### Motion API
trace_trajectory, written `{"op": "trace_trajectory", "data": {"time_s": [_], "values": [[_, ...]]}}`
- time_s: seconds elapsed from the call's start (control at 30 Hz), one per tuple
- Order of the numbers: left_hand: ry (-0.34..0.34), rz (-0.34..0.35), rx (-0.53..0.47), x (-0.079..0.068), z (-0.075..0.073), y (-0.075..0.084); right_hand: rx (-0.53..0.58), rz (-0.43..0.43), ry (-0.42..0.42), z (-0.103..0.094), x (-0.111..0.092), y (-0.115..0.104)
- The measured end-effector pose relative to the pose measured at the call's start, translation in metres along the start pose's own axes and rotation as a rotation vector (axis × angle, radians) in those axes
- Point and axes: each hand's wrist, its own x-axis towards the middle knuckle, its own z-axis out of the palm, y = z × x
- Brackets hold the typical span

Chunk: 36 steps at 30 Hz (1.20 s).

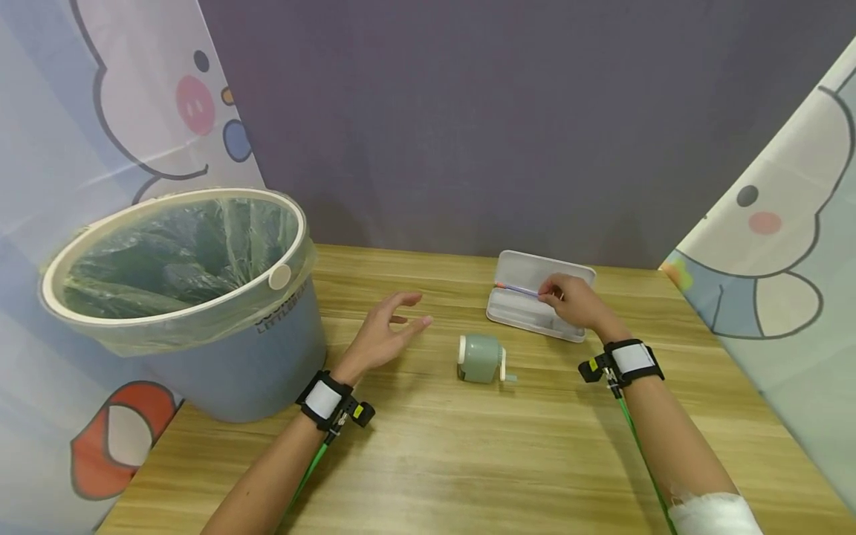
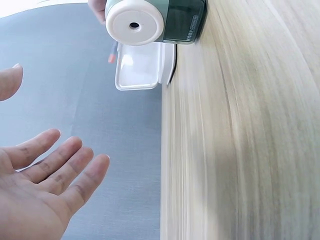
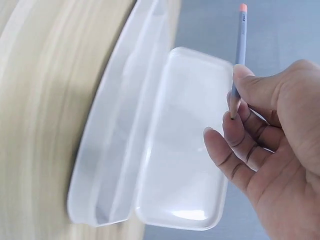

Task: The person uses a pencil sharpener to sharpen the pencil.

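Note:
Between thumb and fingers my right hand (image 1: 571,299) pinches a blue-grey pencil (image 3: 241,42) close to its sharpened tip. The pencil's orange end points away from the hand. Behind it stands an open white pencil case (image 1: 528,321), its lid (image 3: 187,135) raised; no other item shows in its tray. My left hand (image 1: 384,334) hovers over the table with fingers spread and holds nothing. A green hand-crank pencil sharpener (image 1: 480,358) sits between the hands, its crank to the right. In the left wrist view, the sharpener's white front (image 2: 135,22) shows a round hole.
A large blue bin (image 1: 227,371) with a clear liner and white rim stands on the left, close to my left forearm. A grey wall panel (image 1: 468,134) rises behind the wooden table (image 1: 468,461). Cartoon-printed sheets (image 1: 769,245) flank both sides.

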Motion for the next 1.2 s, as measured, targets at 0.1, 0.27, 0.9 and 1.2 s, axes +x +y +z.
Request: {"op": "trace_trajectory", "data": {"time_s": [0.1, 0.27, 0.9, 1.2], "values": [[0.015, 0.008, -0.011, 0.001, 0.000, 0.002, 0.000, -0.019, 0.036, -0.005, -0.002, -0.011], [0.064, 0.011, -0.002, 0.004, -0.001, 0.008, 0.001, -0.053, 0.062, -0.013, -0.003, -0.039], [0.190, 0.444, 0.489, 0.036, 0.010, 0.071, -0.085, -0.384, 0.104, -0.013, 0.018, -0.141], [0.186, 0.363, 0.483, 0.036, 0.012, 0.069, -0.106, -0.452, 0.122, -0.003, 0.026, -0.156]]}}
